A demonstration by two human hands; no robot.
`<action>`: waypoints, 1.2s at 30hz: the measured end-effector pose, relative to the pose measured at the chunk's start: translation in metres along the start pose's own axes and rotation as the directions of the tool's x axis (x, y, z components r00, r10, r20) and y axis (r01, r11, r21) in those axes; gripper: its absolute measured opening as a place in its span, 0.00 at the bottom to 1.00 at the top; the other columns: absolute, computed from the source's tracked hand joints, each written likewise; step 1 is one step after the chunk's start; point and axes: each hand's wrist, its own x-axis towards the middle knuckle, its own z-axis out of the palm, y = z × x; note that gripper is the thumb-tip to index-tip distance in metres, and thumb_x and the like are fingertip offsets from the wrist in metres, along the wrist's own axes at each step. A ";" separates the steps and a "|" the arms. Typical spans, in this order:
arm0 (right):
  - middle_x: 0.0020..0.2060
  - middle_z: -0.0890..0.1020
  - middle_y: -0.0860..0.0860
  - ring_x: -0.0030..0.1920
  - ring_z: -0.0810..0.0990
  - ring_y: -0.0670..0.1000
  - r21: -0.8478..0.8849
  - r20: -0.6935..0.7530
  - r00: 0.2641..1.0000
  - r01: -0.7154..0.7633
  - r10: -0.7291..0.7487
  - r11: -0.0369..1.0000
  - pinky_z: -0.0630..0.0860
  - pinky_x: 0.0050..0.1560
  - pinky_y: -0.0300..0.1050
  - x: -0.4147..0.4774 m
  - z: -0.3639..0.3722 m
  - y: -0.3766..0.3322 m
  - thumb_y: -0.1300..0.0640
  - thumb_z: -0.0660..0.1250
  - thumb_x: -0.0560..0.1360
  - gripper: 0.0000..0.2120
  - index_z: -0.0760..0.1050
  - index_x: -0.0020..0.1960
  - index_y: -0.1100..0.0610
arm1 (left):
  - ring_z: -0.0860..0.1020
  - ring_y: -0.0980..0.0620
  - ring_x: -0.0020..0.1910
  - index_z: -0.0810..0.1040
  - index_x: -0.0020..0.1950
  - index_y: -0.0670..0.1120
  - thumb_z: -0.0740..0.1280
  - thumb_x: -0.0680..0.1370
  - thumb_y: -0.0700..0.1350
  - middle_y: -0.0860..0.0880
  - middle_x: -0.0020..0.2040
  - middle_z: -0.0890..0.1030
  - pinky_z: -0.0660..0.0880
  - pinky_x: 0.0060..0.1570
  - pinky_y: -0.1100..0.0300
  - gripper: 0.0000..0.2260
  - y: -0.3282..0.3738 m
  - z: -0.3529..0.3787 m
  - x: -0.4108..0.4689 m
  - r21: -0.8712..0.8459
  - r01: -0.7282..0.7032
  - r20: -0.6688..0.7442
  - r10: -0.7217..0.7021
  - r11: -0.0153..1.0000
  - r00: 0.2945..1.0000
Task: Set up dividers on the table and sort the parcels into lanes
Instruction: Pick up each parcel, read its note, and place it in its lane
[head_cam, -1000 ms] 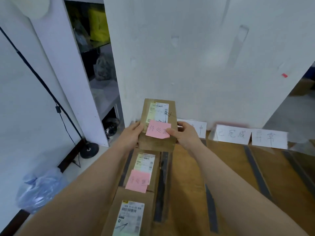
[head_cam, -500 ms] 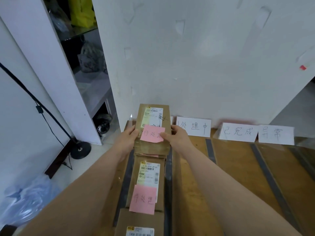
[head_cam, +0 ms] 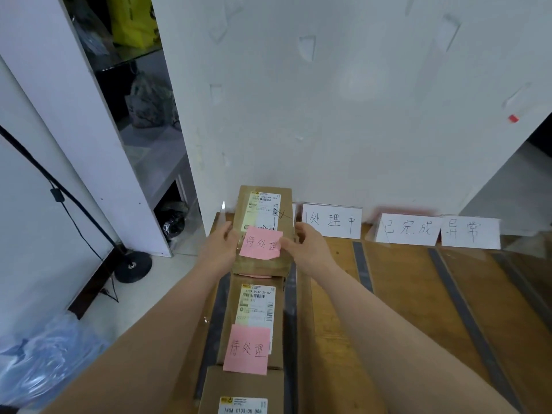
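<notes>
A brown cardboard parcel (head_cam: 263, 210) with a shipping label and a pink sticky note (head_cam: 260, 245) sits at the far end of the leftmost lane, on top of another box. My left hand (head_cam: 219, 245) grips its left side and my right hand (head_cam: 307, 246) grips its right side, thumb on the note's edge. Behind it in the same lane lie a second parcel (head_cam: 254, 312) with a pink note and a third parcel (head_cam: 242, 392) at the bottom edge. Dark strip dividers (head_cam: 363, 264) mark lanes on the wooden table (head_cam: 403, 294).
White handwritten lane signs (head_cam: 331, 221) (head_cam: 407, 230) (head_cam: 470, 233) lean against the white wall at the table's far edge. To the left, past the table edge, are a lamp stand base (head_cam: 133, 267), a shelf unit, and a blue plastic bag (head_cam: 44, 360) on the floor.
The top parcel, held in both hands, has come down and moved farther toward the wall, ending at the far end of the left lane. The camera has tilted down.
</notes>
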 end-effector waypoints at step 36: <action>0.58 0.81 0.49 0.39 0.78 0.44 -0.219 -0.711 0.696 -0.357 0.103 0.908 0.75 0.44 0.38 -0.393 -0.510 0.321 0.50 0.64 0.79 0.20 0.70 0.70 0.49 | 0.74 0.51 0.65 0.69 0.73 0.52 0.56 0.81 0.57 0.52 0.67 0.76 0.73 0.63 0.54 0.22 0.333 0.427 -0.365 0.109 -0.768 0.455 0.655 0.631 0.603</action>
